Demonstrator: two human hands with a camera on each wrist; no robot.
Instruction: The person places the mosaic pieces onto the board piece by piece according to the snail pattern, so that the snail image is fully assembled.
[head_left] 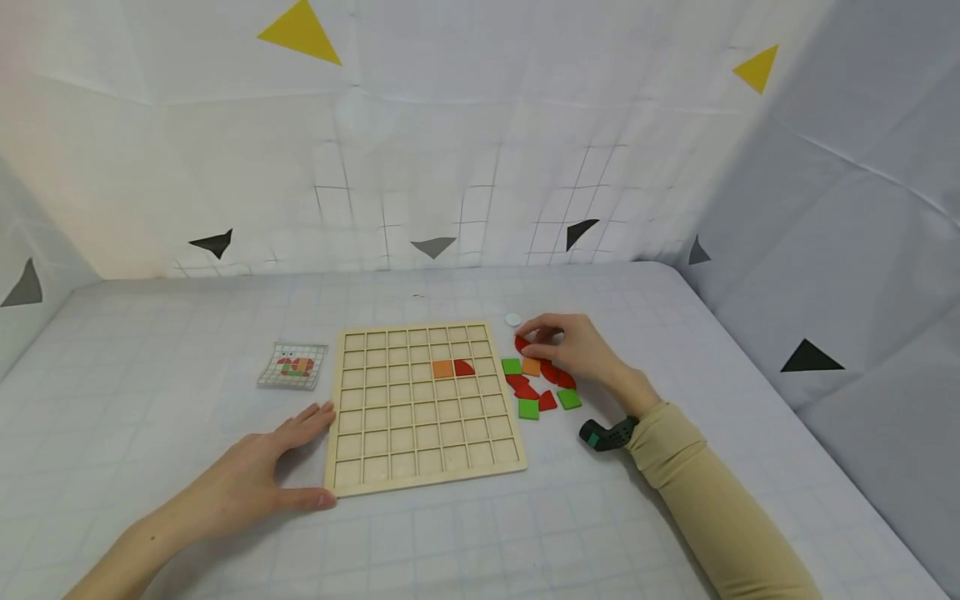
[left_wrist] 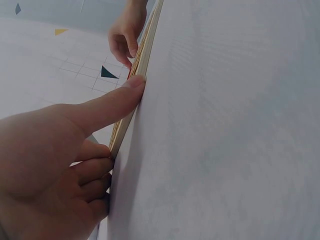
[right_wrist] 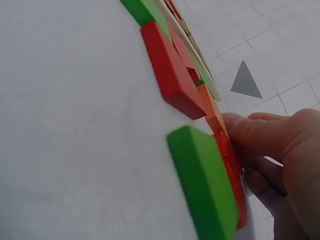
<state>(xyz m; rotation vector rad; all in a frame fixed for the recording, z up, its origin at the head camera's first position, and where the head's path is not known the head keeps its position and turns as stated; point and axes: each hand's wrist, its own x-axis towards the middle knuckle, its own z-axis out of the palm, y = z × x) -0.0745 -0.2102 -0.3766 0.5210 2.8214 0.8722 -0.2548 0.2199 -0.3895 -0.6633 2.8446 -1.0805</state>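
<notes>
A wooden grid board (head_left: 390,482) lies on the table, holding an orange square tile (head_left: 442,369) and a red quarter-round tile (head_left: 465,367) in neighbouring cells. My left hand (head_left: 258,479) rests at the board's left edge, thumb and fingers spread and touching its side. Right of the board, my right hand (head_left: 573,346) pinches a red tile (head_left: 521,342) between thumb and fingers; its full shape is hidden. Below that hand lie loose pieces: green squares (head_left: 528,409), an orange square (head_left: 531,367) and several red pieces (head_left: 548,401). In the right wrist view a green block (right_wrist: 202,182) is nearest.
Left of the board lies a small picture card (head_left: 292,367) with a colored pattern on a grid. A small white disc (head_left: 513,320) sits beyond the right hand. White cloth walls (head_left: 450,108) with printed triangles enclose the table at the back and sides.
</notes>
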